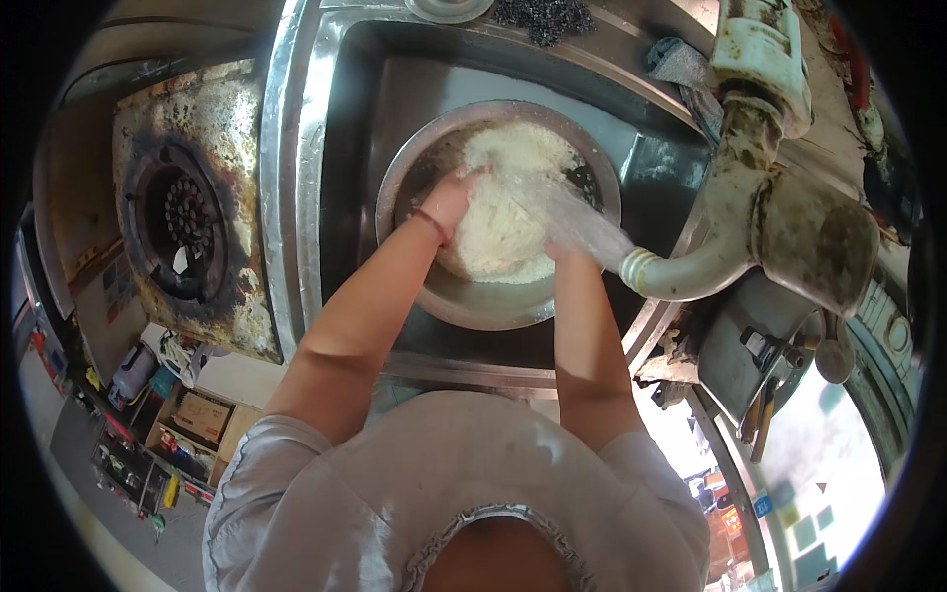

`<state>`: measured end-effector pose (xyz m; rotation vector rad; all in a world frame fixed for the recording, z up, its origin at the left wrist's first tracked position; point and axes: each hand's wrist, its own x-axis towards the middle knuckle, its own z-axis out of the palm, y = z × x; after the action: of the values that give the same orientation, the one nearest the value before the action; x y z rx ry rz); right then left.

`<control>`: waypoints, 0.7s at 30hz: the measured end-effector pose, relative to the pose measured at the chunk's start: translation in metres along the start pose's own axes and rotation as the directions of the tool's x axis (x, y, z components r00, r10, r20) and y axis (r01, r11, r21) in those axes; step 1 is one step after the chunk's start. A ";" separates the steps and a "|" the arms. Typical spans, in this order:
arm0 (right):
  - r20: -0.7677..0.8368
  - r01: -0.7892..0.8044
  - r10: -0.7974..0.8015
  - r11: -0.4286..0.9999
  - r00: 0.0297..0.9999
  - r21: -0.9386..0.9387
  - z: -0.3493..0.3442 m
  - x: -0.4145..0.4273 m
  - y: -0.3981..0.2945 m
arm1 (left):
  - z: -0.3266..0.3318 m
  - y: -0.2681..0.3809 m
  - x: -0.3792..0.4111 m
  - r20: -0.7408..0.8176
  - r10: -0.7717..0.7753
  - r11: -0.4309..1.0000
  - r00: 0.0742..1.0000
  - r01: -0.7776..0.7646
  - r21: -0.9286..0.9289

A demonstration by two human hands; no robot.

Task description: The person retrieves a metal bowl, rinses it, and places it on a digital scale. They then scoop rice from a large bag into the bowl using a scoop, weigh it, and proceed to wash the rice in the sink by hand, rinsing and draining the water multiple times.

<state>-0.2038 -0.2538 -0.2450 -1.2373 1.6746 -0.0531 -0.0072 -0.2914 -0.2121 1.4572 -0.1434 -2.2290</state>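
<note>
A round metal basin (497,303) sits in a stainless steel sink (355,281). It holds a heap of white, rice-like grains (496,222) in water. My left hand (453,198), a dark red band at its wrist, reaches over the basin's left side. Its fingers touch the heap and are partly hidden. On the right, my right hand (560,249) is at the heap's edge, mostly covered by the water and grains. Clear water (577,218) streams from a whitish spout (666,277) between my hands onto the grains.
The whitish pipe fitting (755,185) rises at the right, close to my right forearm. Left of the sink stands a stained gas burner (185,214). A dark scouring pad (544,18) and a grey cloth (684,74) lie along the far rim. A metal pot (747,348) is at the lower right.
</note>
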 end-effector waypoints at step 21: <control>0.399 -0.362 0.226 0.879 0.889 0.309 -0.039 -0.025 -0.081 | -0.002 -0.006 -0.008 0.052 0.216 0.834 0.975 -0.212 0.510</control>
<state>-0.1771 -0.2933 -0.1644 -0.6420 1.4357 0.0353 -0.0047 -0.2824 -0.2087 1.6105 -0.9195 -2.0843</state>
